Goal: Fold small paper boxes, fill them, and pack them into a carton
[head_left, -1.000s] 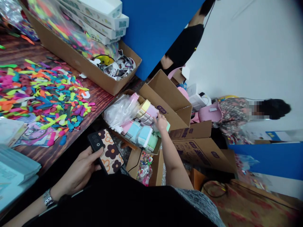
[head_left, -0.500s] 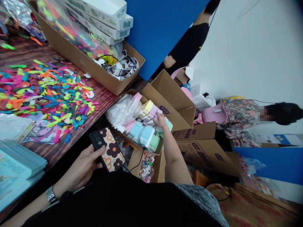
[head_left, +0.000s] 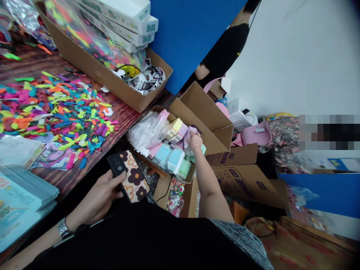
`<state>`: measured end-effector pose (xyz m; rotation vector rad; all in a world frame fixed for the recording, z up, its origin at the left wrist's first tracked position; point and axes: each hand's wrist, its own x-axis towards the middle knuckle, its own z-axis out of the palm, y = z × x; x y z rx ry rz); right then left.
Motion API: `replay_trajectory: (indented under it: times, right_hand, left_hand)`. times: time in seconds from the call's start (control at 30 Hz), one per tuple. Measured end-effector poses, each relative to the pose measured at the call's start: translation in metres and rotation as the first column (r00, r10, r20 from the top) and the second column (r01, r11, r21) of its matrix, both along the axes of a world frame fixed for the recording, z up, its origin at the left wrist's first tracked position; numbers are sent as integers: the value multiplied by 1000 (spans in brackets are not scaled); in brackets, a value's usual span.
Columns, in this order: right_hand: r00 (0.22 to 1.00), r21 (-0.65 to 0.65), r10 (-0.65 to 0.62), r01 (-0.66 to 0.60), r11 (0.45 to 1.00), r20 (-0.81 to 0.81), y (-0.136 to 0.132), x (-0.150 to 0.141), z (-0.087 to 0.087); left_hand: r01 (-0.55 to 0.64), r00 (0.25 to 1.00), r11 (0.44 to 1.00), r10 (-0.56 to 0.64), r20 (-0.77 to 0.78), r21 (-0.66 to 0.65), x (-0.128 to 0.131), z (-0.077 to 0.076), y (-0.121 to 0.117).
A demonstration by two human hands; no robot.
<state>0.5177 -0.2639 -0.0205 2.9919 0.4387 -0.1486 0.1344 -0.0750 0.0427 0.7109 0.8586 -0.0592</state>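
**L hand (head_left: 95, 198) clenches phone (head_left: 128, 176), R hand (head_left: 195, 141) in box**

Your R fingers (head_left: 194, 138) are curled onto a soft lilac pack (head_left: 189, 134), can't tell if gripped or just touching. Pack sits in a cardboard box (head_left: 149, 160) w/ smooth pastel mint & blue blocks (head_left: 174, 161) and a crinkly clear plastic bag (head_left: 147, 131). Your L fingers (head_left: 112, 178) wrap the phone: matte black, rounded corners, brown-orange flower case. Long axis tilted, camera end pointing up-left, over dark floor beside box. Flat bright balloons (head_left: 59, 112) lie heaped on wood-grain table (head_left: 126, 127), L of box.
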Motion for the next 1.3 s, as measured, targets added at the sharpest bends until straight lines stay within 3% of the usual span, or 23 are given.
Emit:
replay_trajectory:
  times: [0.13, 0.27, 0.4, 0.53, 0.7, 0.8, 0.9, 1.0, 1.13, 1.3]
  right_hand:
    - [993, 47, 41, -46, 998, 110, -6, -19, 41]
    - [957, 216, 239, -272, 938, 165, -1, -64, 62]
    - [910, 325, 415, -394, 860, 5, 18, -107, 51]
    - [901, 255, 414, -374, 892, -126, 42, -120, 29]
    - [901, 245, 425, -393, 887, -94, 92, -114, 5]
    - [844, 272, 533, -503, 820, -48, 121, -116, -10]
    - [798, 284, 602, -571, 770, -29, 129, -118, -18]
    - [826, 289, 564, -541, 790, 3, 114, -116, -13]
    - [900, 288, 433, -430, 856, 59, 87, -103, 4]
    - [956, 197, 278, -292, 936, 97, 94, -74, 5]
  left_hand:
    - [14, 1000, 1000, -14, 2, -6, 1, 1, 0]
    - [-28, 1000, 999, 27, -13, -31, 4, 5, -1]
    - [-63, 998, 997, 61, -25, -53, 5, 10, -2]
    - [-87, 996, 995, 85, -39, -50, 3, 11, -1]
    - [-107, 993, 993, 105, -52, -57, 5, 10, -1]
    - [-103, 993, 993, 99, -59, -59, 6, 10, -1]
    - [-104, 993, 993, 101, -67, -51, 5, 9, 1]
    - [-111, 992, 993, 107, -68, -50, 5, 8, 3]
    - [-111, 993, 992, 107, -54, -68, 6, 8, 3]
    - [-94, 995, 993, 91, -39, -78, 7, 8, 3]
